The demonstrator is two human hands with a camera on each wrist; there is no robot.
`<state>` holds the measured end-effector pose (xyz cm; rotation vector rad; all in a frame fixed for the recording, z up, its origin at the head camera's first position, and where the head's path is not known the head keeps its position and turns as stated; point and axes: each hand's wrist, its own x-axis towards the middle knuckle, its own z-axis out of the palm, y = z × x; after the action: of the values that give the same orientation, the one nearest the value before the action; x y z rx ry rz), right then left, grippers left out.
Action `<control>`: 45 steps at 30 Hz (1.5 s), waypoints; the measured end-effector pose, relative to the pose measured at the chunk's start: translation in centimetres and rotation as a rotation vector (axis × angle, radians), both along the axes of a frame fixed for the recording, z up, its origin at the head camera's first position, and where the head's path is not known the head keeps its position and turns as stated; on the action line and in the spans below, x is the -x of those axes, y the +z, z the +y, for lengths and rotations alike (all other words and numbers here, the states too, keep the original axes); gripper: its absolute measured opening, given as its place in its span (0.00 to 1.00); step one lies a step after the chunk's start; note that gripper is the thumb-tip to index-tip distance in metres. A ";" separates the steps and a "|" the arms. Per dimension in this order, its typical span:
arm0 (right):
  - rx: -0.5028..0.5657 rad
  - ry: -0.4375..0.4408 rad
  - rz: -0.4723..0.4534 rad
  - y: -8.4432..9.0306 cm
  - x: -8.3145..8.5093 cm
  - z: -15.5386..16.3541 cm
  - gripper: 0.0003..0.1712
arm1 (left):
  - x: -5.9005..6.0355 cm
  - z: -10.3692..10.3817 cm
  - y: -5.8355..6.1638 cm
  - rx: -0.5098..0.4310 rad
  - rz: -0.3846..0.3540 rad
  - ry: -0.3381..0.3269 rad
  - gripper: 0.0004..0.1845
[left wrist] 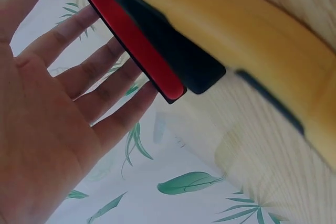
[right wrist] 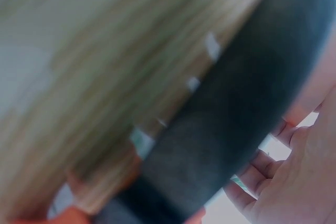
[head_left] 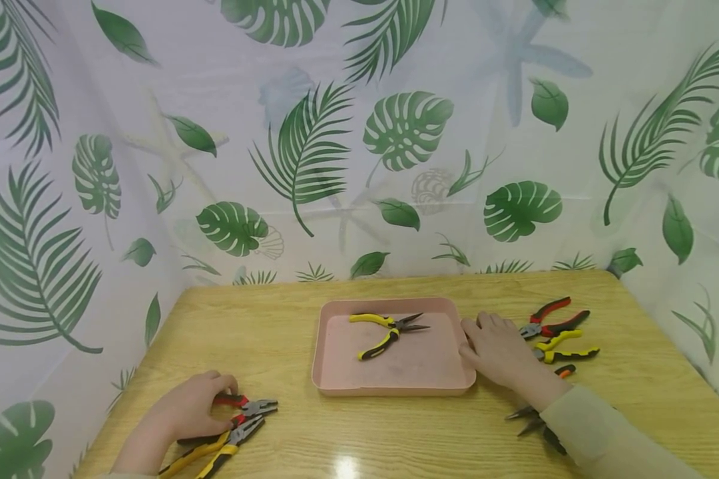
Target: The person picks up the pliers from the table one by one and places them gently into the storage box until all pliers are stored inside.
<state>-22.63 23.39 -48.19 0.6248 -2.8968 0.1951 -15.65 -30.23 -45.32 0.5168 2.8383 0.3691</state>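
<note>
My left hand (head_left: pixel 194 406) grips combination pliers with red-and-black handles (head_left: pixel 253 407), thumb and fingers at the two handles. In the left wrist view the fingertips meet the red-and-black handle (left wrist: pixel 152 51), and a yellow handle (left wrist: pixel 236 19) crosses in front. Yellow-and-black pliers (head_left: pixel 241 432) lie right beside them. On the right side of the shallow pink tray (head_left: pixel 395 391), my right hand (head_left: pixel 497 349) holds the rim with bent fingers and thumb. Inside the tray lie needle-nose pliers (head_left: pixel 399 326) with yellow-and-black handles, spread apart. A black handle (right wrist: pixel 220 103) blocks much of the right wrist view.
Past my right hand lie red-and-black pliers (head_left: pixel 548 309) and yellow-handled pliers (head_left: pixel 554 342). Under the right forearm, dark-jawed tools (head_left: pixel 533 426) and an orange-and-black handle (head_left: pixel 565 371) are partly hidden. A leaf-print sheet (head_left: pixel 335 253) stands behind the wooden table (head_left: pixel 335 426).
</note>
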 end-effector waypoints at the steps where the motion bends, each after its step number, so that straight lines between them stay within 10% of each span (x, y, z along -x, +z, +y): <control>1: 0.001 -0.001 -0.001 0.1 0.0 0.0 0.08 | 0.0 0.0 0.0 -0.002 0.004 -0.005 0.19; 45: -0.006 -0.014 0.011 -0.1 0.0 0.0 0.07 | 0.5 0.0 -0.9 0.098 0.118 -0.022 0.28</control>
<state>-22.65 23.38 -48.30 0.6049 -2.8918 0.1808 -16.15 -30.19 -46.19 0.5675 2.9430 0.1999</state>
